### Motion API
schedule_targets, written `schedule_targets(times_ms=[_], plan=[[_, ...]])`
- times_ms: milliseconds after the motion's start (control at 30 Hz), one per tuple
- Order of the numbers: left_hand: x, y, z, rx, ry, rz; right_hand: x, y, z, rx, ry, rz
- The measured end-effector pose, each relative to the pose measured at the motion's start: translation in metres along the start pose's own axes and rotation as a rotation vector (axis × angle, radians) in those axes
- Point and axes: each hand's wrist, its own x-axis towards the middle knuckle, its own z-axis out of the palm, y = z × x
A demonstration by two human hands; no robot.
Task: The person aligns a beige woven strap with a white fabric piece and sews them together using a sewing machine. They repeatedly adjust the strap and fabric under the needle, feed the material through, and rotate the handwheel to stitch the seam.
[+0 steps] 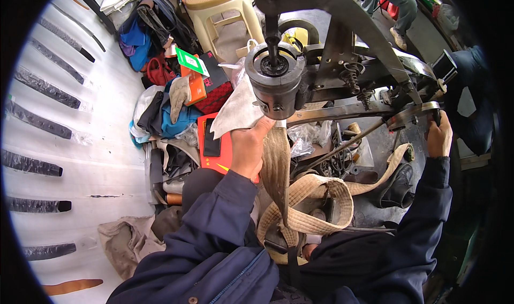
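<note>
Tan webbing under a steel stitching machine

Head view: the left hand (250,149) pinches the tan webbing strap (278,167) just beneath the machine head (276,82), at about 12 o'clock from the lap. At 3 o'clock the right hand (439,138) is clenched around the hand wheel (415,114) (fingers mostly hidden). Loose strap loops pile at 6 o'clock; a beige plastic stool (222,9) stands at 11 o'clock.

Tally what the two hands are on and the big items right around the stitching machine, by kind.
Hands: 2, left hand, right hand
Tan webbing strap: 1
Grey cloth piece: 1
Cobbler's stitching machine: 1
Hand wheel: 1
Plastic stool: 1
Black shoe: 1
Total: 8
</note>
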Motion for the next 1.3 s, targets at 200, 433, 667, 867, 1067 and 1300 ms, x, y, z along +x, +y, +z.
schedule_targets(times_ms=[200, 433, 667, 867, 1067, 1300], plan=[[0.003, 0.001, -0.003, 0.001, 0.0, -0.052, 0.025, 0.035, 0.008, -0.121, 0.127, -0.1], [0.004, -0.001, -0.007, -0.046, -0.041, -0.107, 0.024, 0.051, 0.015, -0.047, 0.165, -0.287], [0.004, -0.003, -0.008, 0.003, -0.002, -0.089, 0.051, 0.103, 0.023, -0.153, 0.073, -0.03], [0.003, 0.001, -0.005, -0.039, -0.036, -0.14, 0.048, 0.11, 0.032, -0.49, -0.04, -0.015], [0.0, 0.002, -0.006, -0.042, -0.026, -0.105, -0.009, 0.07, 0.089, -0.151, -0.384, 0.309], [0.005, -0.005, -0.005, -0.089, -0.015, -0.053, -0.052, -0.02, 0.056, 0.29, -0.589, 0.091]])
